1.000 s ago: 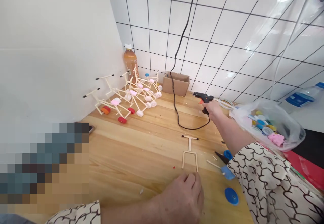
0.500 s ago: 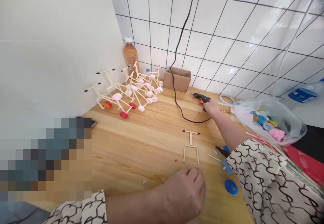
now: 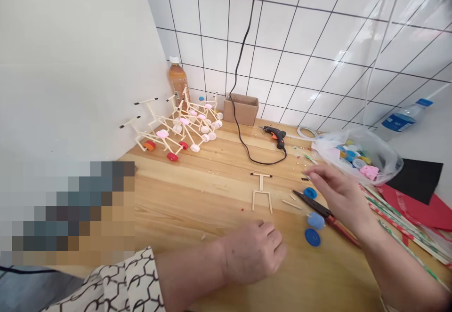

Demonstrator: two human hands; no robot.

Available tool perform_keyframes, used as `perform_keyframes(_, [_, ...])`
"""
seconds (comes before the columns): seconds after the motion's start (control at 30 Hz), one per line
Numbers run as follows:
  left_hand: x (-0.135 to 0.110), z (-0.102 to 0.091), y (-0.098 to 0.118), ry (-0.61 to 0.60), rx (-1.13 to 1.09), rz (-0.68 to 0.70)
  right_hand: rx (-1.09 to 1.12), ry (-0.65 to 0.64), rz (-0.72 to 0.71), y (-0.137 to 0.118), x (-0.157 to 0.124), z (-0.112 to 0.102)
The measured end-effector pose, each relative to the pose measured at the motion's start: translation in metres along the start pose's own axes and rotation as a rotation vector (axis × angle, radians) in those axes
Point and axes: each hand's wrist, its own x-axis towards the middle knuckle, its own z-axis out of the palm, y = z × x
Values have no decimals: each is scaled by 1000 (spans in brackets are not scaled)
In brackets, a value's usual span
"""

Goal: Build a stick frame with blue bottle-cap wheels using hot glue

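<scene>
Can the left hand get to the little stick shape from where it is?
Probably yes: the left hand is just short of the stick shape, and nothing seems to stand between them. The right hand is off to the side, so it looks out of the way.

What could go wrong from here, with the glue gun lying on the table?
The left hand is close to the small stick frame; a slip might nudge its sticks out of line.
The glue gun lies pointing roughly toward the cardboard box; if hot, its tip might mark it.
The black cord loops across the wooden tabletop; a snag could drag the glue gun.
</scene>
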Motion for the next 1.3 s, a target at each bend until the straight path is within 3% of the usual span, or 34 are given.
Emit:
perform_keyframes(0.1, [0,-1,0,2,1,17,-25,42,13,11,-27,-9])
perform_keyframes(0.27, [0,0,0,-43,-27,61,32,19,78,30,-47,4])
perform_keyframes(0.47, [0,3,2,3,-25,72,-92,4,-114,47,-46,13])
perform_keyframes(0.67, [-1,5,4,107,-39,87,-253,-55,-211,63,-47,15])
perform_keyframes(0.83, [0,3,2,130,-41,91,-330,-122,-235,69,-50,17])
perform_keyframes(1.3, [-1,3,4,151,-43,96,-414,-136,-248,73,-52,17])
